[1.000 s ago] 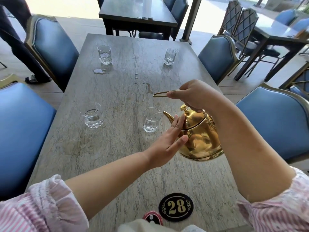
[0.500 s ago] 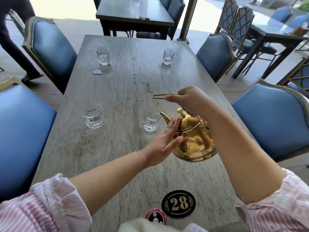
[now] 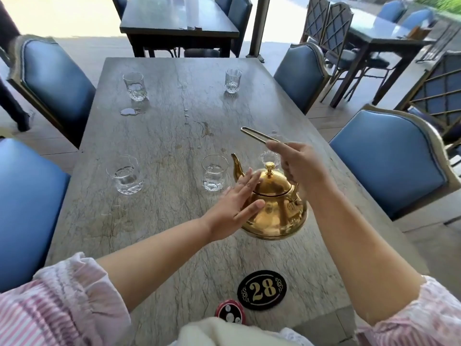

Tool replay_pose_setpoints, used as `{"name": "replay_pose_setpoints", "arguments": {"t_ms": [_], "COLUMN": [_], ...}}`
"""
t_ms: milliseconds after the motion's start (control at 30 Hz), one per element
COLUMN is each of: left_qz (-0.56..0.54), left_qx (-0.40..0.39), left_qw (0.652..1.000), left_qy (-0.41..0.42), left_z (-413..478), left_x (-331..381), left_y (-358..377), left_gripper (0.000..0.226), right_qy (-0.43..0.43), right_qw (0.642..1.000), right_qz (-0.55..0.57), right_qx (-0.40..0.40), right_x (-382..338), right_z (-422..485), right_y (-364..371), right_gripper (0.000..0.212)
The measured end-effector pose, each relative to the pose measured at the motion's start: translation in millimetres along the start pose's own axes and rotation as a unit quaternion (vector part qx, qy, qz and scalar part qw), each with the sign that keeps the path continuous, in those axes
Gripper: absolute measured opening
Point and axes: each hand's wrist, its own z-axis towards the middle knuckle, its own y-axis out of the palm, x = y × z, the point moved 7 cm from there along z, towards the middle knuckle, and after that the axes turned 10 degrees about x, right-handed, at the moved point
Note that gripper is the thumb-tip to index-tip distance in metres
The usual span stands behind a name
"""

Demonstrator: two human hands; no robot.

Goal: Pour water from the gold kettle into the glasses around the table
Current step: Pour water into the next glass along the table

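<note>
The gold kettle (image 3: pixel 274 208) hangs just above the grey stone table (image 3: pixel 174 136), nearly upright, its spout pointing toward a near glass (image 3: pixel 214 176). My right hand (image 3: pixel 296 166) grips the kettle's thin wire handle. My left hand (image 3: pixel 237 206) lies flat with spread fingers against the kettle's lid and left side. Another glass (image 3: pixel 270 156) shows partly behind the lid knob. A glass with water (image 3: pixel 124 174) stands at the near left. Two more glasses, far left (image 3: pixel 134 86) and far right (image 3: pixel 232 80), stand at the far end.
A small water puddle (image 3: pixel 128 111) lies near the far-left glass. A black "28" number plaque (image 3: pixel 262 289) and a red round disc (image 3: pixel 230 312) sit at the near edge. Blue padded chairs (image 3: pixel 389 166) flank both sides. Other tables stand beyond.
The kettle has tipped back from its pouring tilt to nearly upright and its spout has drawn away from the near glass. My left hand stays against its lid and side.
</note>
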Motion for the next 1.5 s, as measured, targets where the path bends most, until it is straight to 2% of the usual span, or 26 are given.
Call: {"name": "replay_pose_setpoints", "arguments": {"t_ms": [100, 267, 367, 600, 767, 1000, 1200, 1367, 1500], "left_qz": [0.038, 0.037, 0.043, 0.017, 0.013, 0.027, 0.004, -0.007, -0.019], "left_qx": [-0.015, -0.018, 0.006, 0.094, 0.083, 0.059, 0.072, 0.082, 0.086], "left_qw": [0.999, 0.999, 0.999, 0.995, 0.993, 0.994, 0.993, 0.992, 0.991], "left_qy": [0.020, 0.023, 0.024, -0.037, -0.082, -0.087, -0.091, -0.098, -0.105], "left_z": [5.8, 22.9, 39.5, 88.1, 118.8, 152.0, 164.4, 172.9, 176.0], "left_x": [12.4, 31.6, 43.7, 71.9, 82.9, 81.1, 74.4, 61.2, 52.3], "left_y": [11.4, 45.4, 75.3, 152.8, 171.0, 165.3, 147.2, 132.9, 125.4], "left_gripper": [0.073, 0.074, 0.069, 0.065, 0.066, 0.084, 0.089, 0.091, 0.088], "right_qy": [0.038, 0.035, 0.027, -0.020, -0.067, -0.085, -0.120, -0.159, -0.167], "right_qw": [0.995, 0.992, 0.994, 0.997, 0.994, 0.990, 0.983, 0.972, 0.967], "right_qz": [0.081, 0.114, 0.106, 0.052, 0.023, 0.000, -0.035, -0.108, -0.136], "right_qx": [0.041, 0.036, 0.011, -0.056, -0.086, -0.115, -0.131, -0.134, -0.135], "right_x": [18.0, 33.9, 42.5, 59.1, 62.2, 56.9, 37.0, 22.6, 13.7], "right_z": [0.6, 13.9, 30.9, 77.9, 108.4, 144.2, 161.7, 175.9, 184.1], "right_y": [-27.7, -68.6, -95.3, -156.3, -175.1, -175.2, -151.9, -125.4, -107.2], "right_gripper": [0.035, 0.038, 0.038, 0.043, 0.045, 0.038, 0.031, 0.045, 0.042]}}
